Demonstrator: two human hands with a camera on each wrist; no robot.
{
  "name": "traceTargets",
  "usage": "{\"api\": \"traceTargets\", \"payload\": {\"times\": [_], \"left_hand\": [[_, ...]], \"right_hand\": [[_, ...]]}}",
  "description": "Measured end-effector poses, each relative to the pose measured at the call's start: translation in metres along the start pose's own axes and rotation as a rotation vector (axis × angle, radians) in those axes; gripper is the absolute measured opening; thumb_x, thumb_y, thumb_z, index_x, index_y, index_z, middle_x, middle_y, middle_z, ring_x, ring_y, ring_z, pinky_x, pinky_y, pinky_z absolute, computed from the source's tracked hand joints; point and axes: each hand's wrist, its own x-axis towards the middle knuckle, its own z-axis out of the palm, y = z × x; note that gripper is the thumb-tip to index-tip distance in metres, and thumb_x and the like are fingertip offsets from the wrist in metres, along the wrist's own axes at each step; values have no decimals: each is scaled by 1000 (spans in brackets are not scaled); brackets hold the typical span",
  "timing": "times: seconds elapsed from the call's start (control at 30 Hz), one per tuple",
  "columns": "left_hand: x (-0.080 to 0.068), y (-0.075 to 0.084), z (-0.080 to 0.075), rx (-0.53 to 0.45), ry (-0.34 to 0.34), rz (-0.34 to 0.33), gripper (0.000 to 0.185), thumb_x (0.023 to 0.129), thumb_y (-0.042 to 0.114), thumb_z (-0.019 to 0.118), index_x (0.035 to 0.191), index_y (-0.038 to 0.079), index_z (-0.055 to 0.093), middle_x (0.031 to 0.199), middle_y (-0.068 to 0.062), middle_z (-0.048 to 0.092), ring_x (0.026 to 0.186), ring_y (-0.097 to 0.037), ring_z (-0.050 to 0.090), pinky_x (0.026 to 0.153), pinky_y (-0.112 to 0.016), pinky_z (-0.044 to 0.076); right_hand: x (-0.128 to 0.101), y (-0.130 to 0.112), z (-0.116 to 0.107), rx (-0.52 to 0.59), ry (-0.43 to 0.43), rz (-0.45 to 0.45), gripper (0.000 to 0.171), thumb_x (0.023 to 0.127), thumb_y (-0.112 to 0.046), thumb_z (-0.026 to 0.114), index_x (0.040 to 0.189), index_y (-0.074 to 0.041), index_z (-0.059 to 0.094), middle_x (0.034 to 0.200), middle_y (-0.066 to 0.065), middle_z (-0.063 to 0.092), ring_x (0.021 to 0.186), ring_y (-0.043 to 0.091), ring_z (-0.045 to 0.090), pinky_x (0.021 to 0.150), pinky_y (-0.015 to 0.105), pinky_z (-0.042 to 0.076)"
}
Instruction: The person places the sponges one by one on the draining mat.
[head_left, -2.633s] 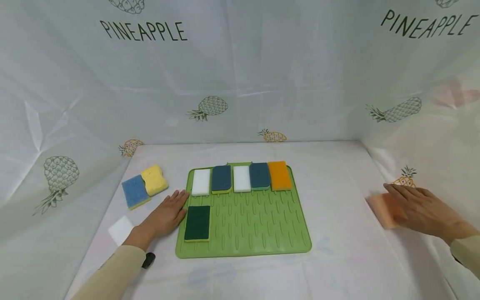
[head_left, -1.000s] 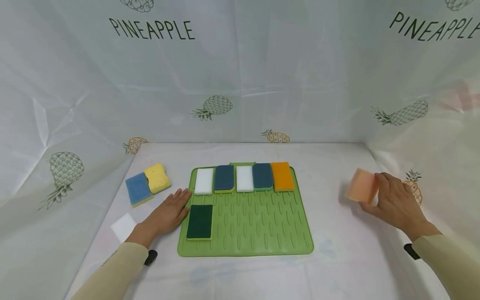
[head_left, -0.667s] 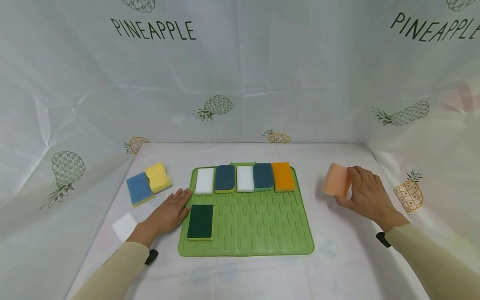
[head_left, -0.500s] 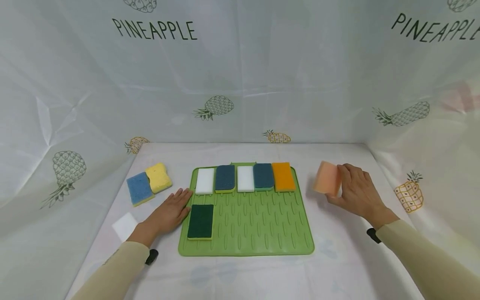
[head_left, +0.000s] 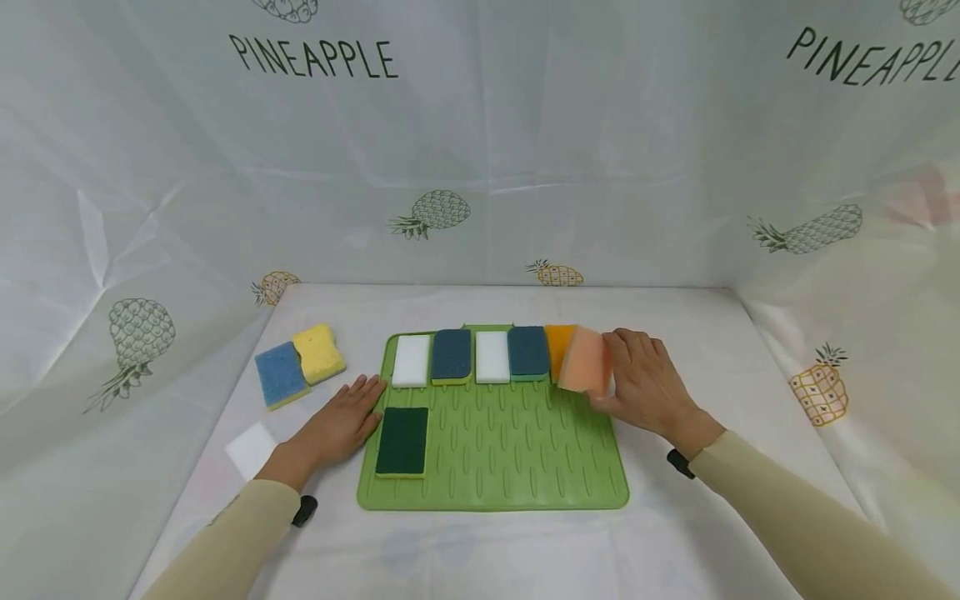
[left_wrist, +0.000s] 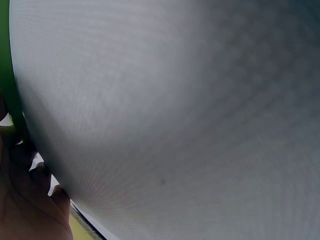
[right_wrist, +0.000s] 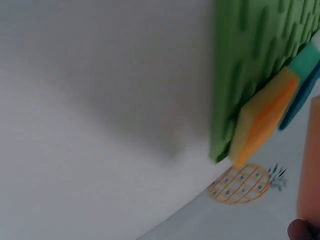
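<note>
Sponge (head_left: 586, 361), peach, gripped in my right hand (head_left: 642, 381), has travelled in over the green mat (head_left: 517, 467); my left hand (head_left: 339, 421) stays flat beside it.

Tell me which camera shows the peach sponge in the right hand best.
The head view: the peach sponge shows whole, held by the right hand above the green mat's far right corner, in front of the orange sponge. The right wrist view catches only its blurred edge; the left wrist view shows none of it.
</note>
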Motion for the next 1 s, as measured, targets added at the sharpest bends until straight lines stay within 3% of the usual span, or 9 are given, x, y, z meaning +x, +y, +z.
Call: {"api": "traceTargets", "payload": {"times": [0.33, 0.5, 0.83, 1.0], "left_hand": [[2, -1, 2, 0, 5, 2, 63, 113, 27, 49, 166, 1, 28, 171, -20, 30, 160, -44, 24, 130, -62, 23], [2, -1, 2, -2, 8, 3, 63, 112, 26, 49, 166, 0, 29, 171, -21, 31, 159, -45, 25, 129, -63, 23], [1, -2, 2, -13, 10, 4, 62, 113, 26, 49, 166, 0, 29, 171, -21, 30, 160, -44, 24, 130, -63, 23], [1, -1, 1, -10, 16, 9, 62, 113, 26, 49, 165, 0, 30, 171, -22, 31, 159, -45, 24, 129, -63, 24]], "right_hand": [[18, -55, 17, 37, -64, -61, 83, 81, -61, 67, 134, 2, 53, 125, 22, 59, 109, 40, 58, 86, 53, 52], [22, -85, 26, 60, -111, -94, 84, 83, -63, 68, 137, 1, 54, 128, 21, 61, 116, 38, 60, 93, 53, 52], [32, -147, 34, 15, -179, -231, 89, 87, -72, 61, 139, 0, 57, 129, 15, 63, 113, 31, 62, 92, 45, 54], [35, -166, 39, 19, -276, -242, 89, 88, -75, 57, 141, -3, 55, 132, 11, 62, 118, 27, 58, 93, 43, 50]]}}
